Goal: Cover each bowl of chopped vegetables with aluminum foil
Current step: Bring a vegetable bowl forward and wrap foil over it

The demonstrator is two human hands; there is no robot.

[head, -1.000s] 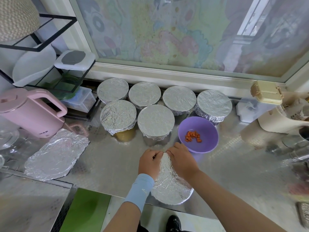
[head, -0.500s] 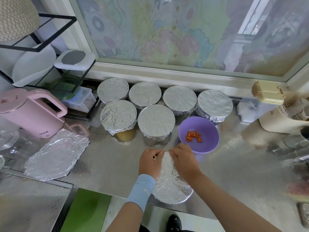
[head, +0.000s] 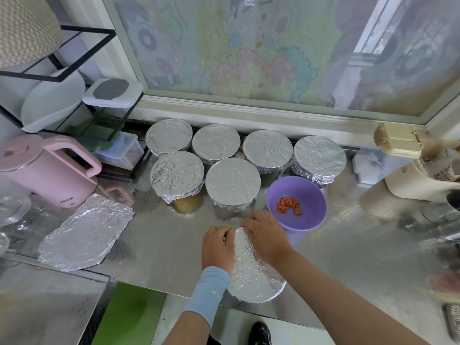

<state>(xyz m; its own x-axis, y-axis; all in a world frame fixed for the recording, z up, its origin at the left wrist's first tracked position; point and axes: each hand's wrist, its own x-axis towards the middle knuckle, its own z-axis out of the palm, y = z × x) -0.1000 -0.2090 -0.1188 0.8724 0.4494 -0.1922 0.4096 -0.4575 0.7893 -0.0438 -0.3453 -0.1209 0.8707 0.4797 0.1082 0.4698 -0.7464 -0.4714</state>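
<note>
A foil-covered bowl (head: 254,277) sits at the near edge of the steel counter (head: 348,257). My left hand (head: 217,247) and my right hand (head: 266,235) rest on its far rim, fingers curled down and pressing the foil over the edge. Behind my right hand stands an uncovered purple bowl (head: 296,202) with diced carrot (head: 288,205). Several foil-covered bowls (head: 232,183) stand in two rows at the back. A loose sheet of foil (head: 87,231) lies flat on the left.
A pink kettle (head: 47,170) stands at the left beside a black wire rack (head: 74,95) with plastic containers. A cream container (head: 423,175) and glassware (head: 438,220) crowd the right. A window frame (head: 249,113) runs behind the bowls.
Both hands have shifted slightly along the far rim of the near bowl, still pressing the foil down. Nothing else has moved.
</note>
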